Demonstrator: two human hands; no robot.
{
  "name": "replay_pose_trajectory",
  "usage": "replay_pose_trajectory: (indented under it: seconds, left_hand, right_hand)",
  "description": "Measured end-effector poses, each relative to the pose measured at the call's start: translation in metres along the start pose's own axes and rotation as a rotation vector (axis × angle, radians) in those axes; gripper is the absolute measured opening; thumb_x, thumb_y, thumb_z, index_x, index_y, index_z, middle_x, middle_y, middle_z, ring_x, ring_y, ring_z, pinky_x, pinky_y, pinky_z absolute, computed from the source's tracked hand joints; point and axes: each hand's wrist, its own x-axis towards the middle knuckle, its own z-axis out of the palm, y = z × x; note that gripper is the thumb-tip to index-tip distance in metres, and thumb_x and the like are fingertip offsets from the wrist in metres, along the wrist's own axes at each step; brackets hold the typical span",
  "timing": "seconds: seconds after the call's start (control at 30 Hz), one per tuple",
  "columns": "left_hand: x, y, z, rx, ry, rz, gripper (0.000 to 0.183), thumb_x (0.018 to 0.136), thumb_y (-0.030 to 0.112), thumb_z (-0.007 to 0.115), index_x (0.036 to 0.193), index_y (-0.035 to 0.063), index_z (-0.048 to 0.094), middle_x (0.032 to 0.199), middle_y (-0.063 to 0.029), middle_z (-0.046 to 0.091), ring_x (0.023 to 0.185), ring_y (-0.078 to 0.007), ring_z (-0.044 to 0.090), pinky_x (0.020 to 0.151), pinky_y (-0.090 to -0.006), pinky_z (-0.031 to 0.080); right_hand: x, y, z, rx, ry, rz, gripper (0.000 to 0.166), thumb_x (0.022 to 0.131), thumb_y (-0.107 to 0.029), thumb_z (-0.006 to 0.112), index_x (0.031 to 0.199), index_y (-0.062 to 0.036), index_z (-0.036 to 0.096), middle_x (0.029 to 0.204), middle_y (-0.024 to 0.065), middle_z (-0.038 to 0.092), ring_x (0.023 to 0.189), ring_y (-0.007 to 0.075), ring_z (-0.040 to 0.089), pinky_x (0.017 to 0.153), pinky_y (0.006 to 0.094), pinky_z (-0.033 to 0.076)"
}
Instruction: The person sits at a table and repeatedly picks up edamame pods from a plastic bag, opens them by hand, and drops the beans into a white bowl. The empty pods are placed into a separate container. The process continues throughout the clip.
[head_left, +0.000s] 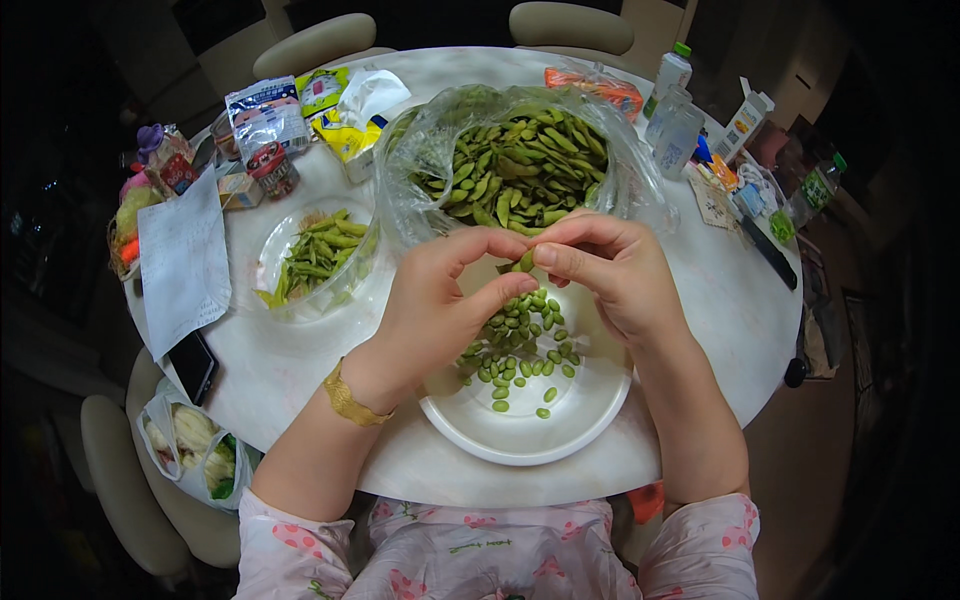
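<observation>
Both hands meet over a white bowl (525, 442) in which many shelled green soybeans (525, 367) lie. A green soybean pod (523, 262) is pinched between the fingertips of my left hand (450, 289) and my right hand (611, 270). A gold bracelet (349, 397) is on the left wrist. Just beyond the hands stands an open clear plastic bag (416, 180) full of unshelled pods (525, 165). To the left, a clear plastic container (358, 274) holds a heap of pods or empty hulls (322, 251); which of these cannot be told.
A paper sheet (184, 262) and a phone (193, 367) lie at the left table edge. Snack packets (270, 112) and a small red tub (273, 171) stand behind. Rightward are plastic bottles (675, 142), a carton (742, 124) and a black-handled knife (769, 251).
</observation>
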Motion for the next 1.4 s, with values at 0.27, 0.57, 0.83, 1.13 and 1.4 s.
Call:
replay_pose_trajectory:
  seconds: [0.27, 0.57, 0.83, 1.13, 1.4]
  left_hand:
    - [-0.004, 0.000, 0.007, 0.013, 0.183, 0.039, 0.014, 0.080, 0.001, 0.078, 0.093, -0.0014, 0.072, 0.088, -0.0124, 0.072, 0.070, -0.0162, 0.069, 0.060, -0.0264, 0.053]
    - [-0.006, 0.000, 0.009, -0.064, 0.185, 0.023, 0.012, 0.082, -0.002, 0.075, 0.094, -0.0031, 0.071, 0.089, -0.0137, 0.073, 0.074, -0.0185, 0.072, 0.064, -0.0266, 0.057]
    - [-0.006, -0.005, 0.011, -0.096, 0.205, 0.112, 0.011, 0.084, -0.003, 0.073, 0.094, -0.0037, 0.070, 0.091, -0.0135, 0.072, 0.078, -0.0188, 0.072, 0.067, -0.0278, 0.059]
    - [-0.005, 0.000, 0.013, -0.234, 0.164, 0.011, 0.010, 0.092, 0.002, 0.067, 0.098, -0.0055, 0.068, 0.086, -0.0122, 0.072, 0.076, -0.0178, 0.073, 0.068, -0.0276, 0.059]
    - [-0.006, 0.005, 0.013, 0.078, 0.218, 0.136, 0.012, 0.095, 0.005, 0.061, 0.098, -0.0030, 0.070, 0.082, -0.0134, 0.072, 0.070, -0.0201, 0.072, 0.064, -0.0286, 0.058]
  right_hand:
    - [-0.004, 0.001, 0.010, -0.006, 0.029, -0.049, 0.014, 0.087, -0.008, 0.076, 0.096, 0.0016, 0.073, 0.092, 0.0055, 0.071, 0.083, 0.0110, 0.066, 0.076, 0.0244, 0.053]
    - [-0.002, 0.007, 0.010, 0.287, -0.027, 0.065, 0.016, 0.089, -0.010, 0.073, 0.101, 0.0011, 0.071, 0.094, 0.0075, 0.071, 0.079, 0.0111, 0.062, 0.073, 0.0245, 0.051]
    - [-0.004, 0.005, 0.010, 0.397, -0.034, 0.119, 0.017, 0.091, -0.009, 0.070, 0.105, 0.0014, 0.070, 0.094, 0.0082, 0.071, 0.081, 0.0126, 0.064, 0.074, 0.0250, 0.052]
    - [-0.008, 0.007, 0.019, 0.137, 0.021, -0.026, 0.016, 0.093, -0.008, 0.070, 0.103, 0.0039, 0.069, 0.093, 0.0108, 0.072, 0.081, 0.0149, 0.069, 0.075, 0.0276, 0.057]
    - [-0.013, 0.002, 0.033, -0.007, 0.123, -0.136, 0.011, 0.091, -0.002, 0.069, 0.100, 0.0046, 0.069, 0.092, 0.0110, 0.072, 0.083, 0.0156, 0.071, 0.073, 0.0271, 0.060]
